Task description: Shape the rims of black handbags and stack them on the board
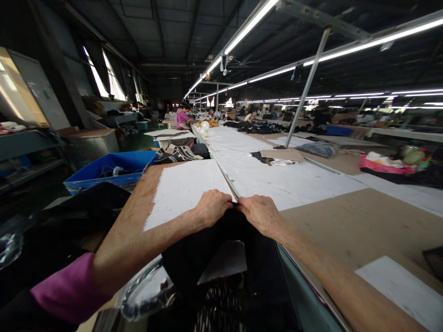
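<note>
Both my hands meet over the near part of the work table, pinching the upper edge of a piece of black cloth point(221, 226). My left hand point(213, 206) has its fingers closed on that edge from the left. From the right, my right hand point(260, 213) grips the same edge, only a small gap apart from the other hand. The cloth hangs down from my fingers toward my body; what exact article it is does not show. White paper point(194, 184) lies on the table beyond my left hand.
To the left stands a blue bin point(110, 168) with things in it. A metal post point(308, 87) rises from the table. Brown board point(332, 226) covers the right side. A pink bundle point(386, 163) lies far right. A person in purple point(182, 117) sits farther down the table.
</note>
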The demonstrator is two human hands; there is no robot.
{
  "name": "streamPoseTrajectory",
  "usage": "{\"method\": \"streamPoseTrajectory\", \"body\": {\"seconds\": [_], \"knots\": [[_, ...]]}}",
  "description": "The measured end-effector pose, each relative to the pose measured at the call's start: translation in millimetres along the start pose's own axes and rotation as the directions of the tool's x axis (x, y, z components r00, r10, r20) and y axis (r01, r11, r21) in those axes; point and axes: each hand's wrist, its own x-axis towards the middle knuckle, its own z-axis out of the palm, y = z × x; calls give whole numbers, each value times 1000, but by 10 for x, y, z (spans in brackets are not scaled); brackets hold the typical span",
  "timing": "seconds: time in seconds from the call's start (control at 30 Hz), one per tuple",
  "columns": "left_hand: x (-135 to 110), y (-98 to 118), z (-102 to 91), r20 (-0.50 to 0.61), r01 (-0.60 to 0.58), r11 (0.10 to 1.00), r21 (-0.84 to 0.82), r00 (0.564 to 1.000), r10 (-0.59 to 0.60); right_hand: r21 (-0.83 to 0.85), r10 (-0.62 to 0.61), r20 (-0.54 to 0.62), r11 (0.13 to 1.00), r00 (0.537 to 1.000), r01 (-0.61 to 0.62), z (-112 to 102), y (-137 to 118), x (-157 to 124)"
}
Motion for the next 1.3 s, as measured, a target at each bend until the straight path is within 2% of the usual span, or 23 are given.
{"method": "streamPoseTrajectory", "body": {"seconds": [0.13,0.27,0.5,0.6,0.7,0.83,0.93,1.03,1.13,1.3], "knots": [[47,-18,15,-14,-35,999,27,999,35,4,2,17,1000,1000,-2,8,18,24],[60,2,11,6,0,999,50,1000,-1,-10,12,48,1000,999,-12,10,-10,68],[44,-7,97,-14,-43,998,38,999,44,80,-76,26,994,997,74,47,1,121],[45,-32,89,2,-57,998,-39,998,58,131,-69,18,989,997,67,74,36,151],[-6,-89,-57,5,-38,972,-231,999,40,151,-54,17,987,998,51,86,36,176],[-337,-220,-345,-11,85,892,-444,995,-100,135,-39,-3,990,999,39,80,-10,155],[-762,-277,-420,28,216,874,-435,974,-226,120,-48,-18,992,999,49,73,-44,115],[-1139,-256,-321,41,371,861,-349,924,-381,91,-63,-33,994,997,65,63,-76,101],[-1317,-208,-158,6,466,833,-299,874,-486,31,-68,-4,997,998,68,40,-126,131],[-1302,-165,-7,-14,416,811,-411,887,-462,42,-100,2,994,995,100,11,-244,238]]}}
